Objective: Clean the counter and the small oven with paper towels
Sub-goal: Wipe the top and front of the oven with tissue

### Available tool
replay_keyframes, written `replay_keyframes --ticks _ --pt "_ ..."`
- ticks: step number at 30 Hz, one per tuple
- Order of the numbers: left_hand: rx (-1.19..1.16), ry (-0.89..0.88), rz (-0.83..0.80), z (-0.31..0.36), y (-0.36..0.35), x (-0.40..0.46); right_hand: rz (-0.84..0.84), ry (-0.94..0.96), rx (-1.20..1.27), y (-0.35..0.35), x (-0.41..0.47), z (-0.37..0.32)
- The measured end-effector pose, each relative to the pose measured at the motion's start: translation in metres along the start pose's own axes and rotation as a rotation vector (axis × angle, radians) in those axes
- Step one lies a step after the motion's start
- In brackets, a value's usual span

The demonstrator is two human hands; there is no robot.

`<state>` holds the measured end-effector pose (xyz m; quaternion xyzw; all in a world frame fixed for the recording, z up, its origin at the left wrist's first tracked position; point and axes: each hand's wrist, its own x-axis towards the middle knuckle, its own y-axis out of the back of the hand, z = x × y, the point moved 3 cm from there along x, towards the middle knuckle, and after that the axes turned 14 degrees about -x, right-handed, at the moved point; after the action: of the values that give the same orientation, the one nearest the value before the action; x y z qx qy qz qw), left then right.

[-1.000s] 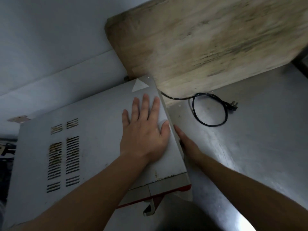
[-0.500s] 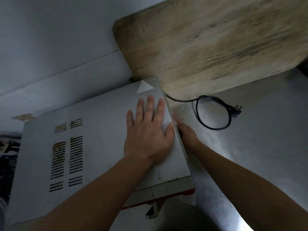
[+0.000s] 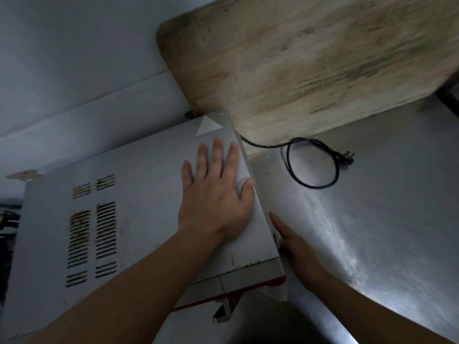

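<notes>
A person steadies a small oven [image 3: 129,219] on a steel counter [image 3: 385,207], one hand on top, the other at its side.

The left hand [image 3: 214,192] lies flat on the oven's grey top, fingers straight and released, pointing to 12 o'clock. The right hand [image 3: 295,247] sits against the oven's right wall at 4 o'clock from the left; whether it grasps anything cannot be told (a white edge [image 3: 277,294], possibly paper towel, shows below the oven's corner). The oven fills the frame's 8 o'clock half; its black cord [image 3: 313,167] coils on the counter at 2 o'clock, under a worn wooden board [image 3: 310,58].
</notes>
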<state>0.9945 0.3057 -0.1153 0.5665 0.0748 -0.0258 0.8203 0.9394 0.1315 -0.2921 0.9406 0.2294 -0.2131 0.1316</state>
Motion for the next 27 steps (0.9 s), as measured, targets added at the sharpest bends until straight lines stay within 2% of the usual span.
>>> replay_keyframes --ticks 4,8,13,18,24,27 --pt "-0.006 -0.003 0.010 -0.001 0.000 0.001 0.039 0.074 0.007 0.008 0.049 -0.043" --pt "-0.001 -0.001 0.023 0.000 0.001 0.000 0.037 0.182 0.113 0.011 0.098 -0.088" --pt "-0.004 -0.001 0.019 0.000 0.001 0.002 -0.005 0.216 0.083 0.013 0.145 -0.111" --pt "0.000 -0.005 0.017 0.000 0.001 0.002 0.003 0.213 0.207 0.009 0.113 -0.098" --pt "-0.006 -0.008 0.004 0.000 0.000 0.002 -0.030 0.107 0.115 -0.003 0.034 -0.020" --pt "-0.001 -0.010 0.002 -0.001 -0.001 0.002 0.003 0.123 0.198 -0.014 -0.005 0.013"
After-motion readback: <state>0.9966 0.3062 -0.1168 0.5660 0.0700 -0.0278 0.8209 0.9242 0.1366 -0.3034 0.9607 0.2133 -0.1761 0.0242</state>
